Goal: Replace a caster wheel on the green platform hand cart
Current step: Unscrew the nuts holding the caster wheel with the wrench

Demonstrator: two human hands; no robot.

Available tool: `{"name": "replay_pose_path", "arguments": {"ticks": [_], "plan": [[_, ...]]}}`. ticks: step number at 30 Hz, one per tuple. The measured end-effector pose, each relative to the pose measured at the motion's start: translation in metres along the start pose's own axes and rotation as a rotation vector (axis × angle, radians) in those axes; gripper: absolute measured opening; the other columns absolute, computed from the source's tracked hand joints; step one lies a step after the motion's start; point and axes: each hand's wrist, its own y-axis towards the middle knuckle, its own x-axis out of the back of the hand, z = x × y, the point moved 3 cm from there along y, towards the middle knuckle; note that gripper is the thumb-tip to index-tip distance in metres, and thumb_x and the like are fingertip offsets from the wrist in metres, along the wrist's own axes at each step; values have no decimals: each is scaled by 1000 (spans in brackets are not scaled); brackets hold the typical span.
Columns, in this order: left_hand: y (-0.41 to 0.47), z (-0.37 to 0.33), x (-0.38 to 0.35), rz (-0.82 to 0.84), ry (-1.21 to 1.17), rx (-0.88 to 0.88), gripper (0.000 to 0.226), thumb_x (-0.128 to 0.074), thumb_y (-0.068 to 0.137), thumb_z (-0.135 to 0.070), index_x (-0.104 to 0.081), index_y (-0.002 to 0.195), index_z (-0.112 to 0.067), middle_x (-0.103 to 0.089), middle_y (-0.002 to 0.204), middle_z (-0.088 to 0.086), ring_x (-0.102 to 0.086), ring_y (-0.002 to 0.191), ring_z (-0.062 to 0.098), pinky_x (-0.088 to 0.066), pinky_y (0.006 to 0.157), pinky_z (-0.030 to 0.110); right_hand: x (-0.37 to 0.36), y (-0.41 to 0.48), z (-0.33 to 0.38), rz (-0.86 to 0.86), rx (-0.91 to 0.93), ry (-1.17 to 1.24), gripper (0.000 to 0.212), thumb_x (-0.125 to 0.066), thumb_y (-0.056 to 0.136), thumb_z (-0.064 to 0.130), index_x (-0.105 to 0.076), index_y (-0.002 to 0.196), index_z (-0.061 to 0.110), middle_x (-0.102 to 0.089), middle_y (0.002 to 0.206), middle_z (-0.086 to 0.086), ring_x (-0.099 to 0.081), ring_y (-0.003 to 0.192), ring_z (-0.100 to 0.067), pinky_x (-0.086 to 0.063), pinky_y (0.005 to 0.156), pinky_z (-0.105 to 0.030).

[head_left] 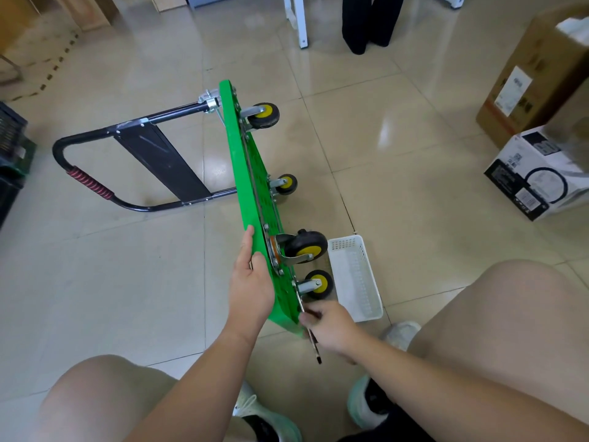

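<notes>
The green platform hand cart stands on its side edge on the tiled floor, underside facing right, its black folding handle lying to the left. Several black casters with yellow hubs stick out to the right; the nearest ones are a large swivel caster and a smaller one. My left hand grips the near top edge of the platform. My right hand holds a thin metal wrench set against the underside just below the nearest caster.
A white plastic basket lies on the floor right of the casters. Cardboard boxes stand at the far right. A person's dark legs and a white table leg are at the back. My knees and shoes fill the foreground.
</notes>
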Motion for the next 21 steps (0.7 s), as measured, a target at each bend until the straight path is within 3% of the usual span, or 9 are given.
{"name": "replay_pose_path", "arguments": {"ticks": [1, 3, 6, 9, 13, 16, 19, 21], "plan": [[0, 0, 0, -1, 8, -3, 54, -31, 108, -19, -36, 155, -45, -58, 143, -11, -61, 90, -1, -46, 73, 15, 2, -6, 6, 0, 7, 46, 12, -61, 98, 22, -74, 98, 21, -74, 87, 3, -71, 71, -11, -59, 70, -32], [-2, -3, 1, 11, 20, -10, 54, -31, 108, -20, -35, 156, -44, -54, 145, -16, -58, 98, -10, -43, 73, 5, 5, -16, 20, 10, 24, 120, 10, -62, 98, 23, -72, 95, 24, -75, 87, 3, -70, 69, -7, -54, 63, -22], [-4, -4, 3, 15, 27, -17, 54, -31, 108, -19, -34, 157, -41, -50, 145, -20, -52, 96, -26, -38, 74, 0, 6, -23, 31, 14, 26, 114, 13, -64, 96, 30, -73, 89, 24, -77, 87, 4, -73, 77, -12, -57, 78, -31], [-3, -4, 4, 13, 22, -19, 55, -31, 107, -18, -34, 157, -41, -53, 147, -16, -56, 102, -14, -41, 86, 13, 5, -25, 37, 31, 14, 155, 19, -61, 98, 29, -74, 95, 15, -74, 84, 4, -71, 73, -13, -55, 76, -34], [-4, -6, 3, 8, 33, -17, 54, -30, 108, -18, -35, 157, -40, -54, 140, -19, -55, 91, -21, -39, 74, 3, 9, -25, 46, 29, 16, 166, 24, -57, 100, 28, -71, 101, 9, -70, 82, 1, -65, 61, -7, -51, 60, -23], [-5, -5, 3, 3, 28, -9, 54, -30, 108, -18, -34, 157, -40, -48, 151, -17, -54, 114, -4, -39, 93, 12, 8, -21, 50, 40, -2, 189, 29, -57, 100, 27, -70, 103, 1, -68, 79, -1, -63, 58, -9, -52, 58, -23], [-7, -7, 2, 6, 33, -2, 54, -30, 108, -17, -34, 157, -40, -49, 145, -19, -55, 98, -11, -35, 73, -5, 8, -17, 54, 36, -32, 245, 32, -61, 99, 26, -69, 101, -5, -67, 71, -2, -64, 59, -14, -54, 63, -30], [-6, -8, 2, 10, 24, -2, 54, -30, 108, -17, -34, 157, -40, -49, 145, -19, -55, 98, -19, -35, 75, -4, 9, -13, 58, 32, -56, 278, 32, -63, 97, 26, -71, 96, -5, -67, 67, -3, -63, 59, -16, -52, 60, -30]]}}
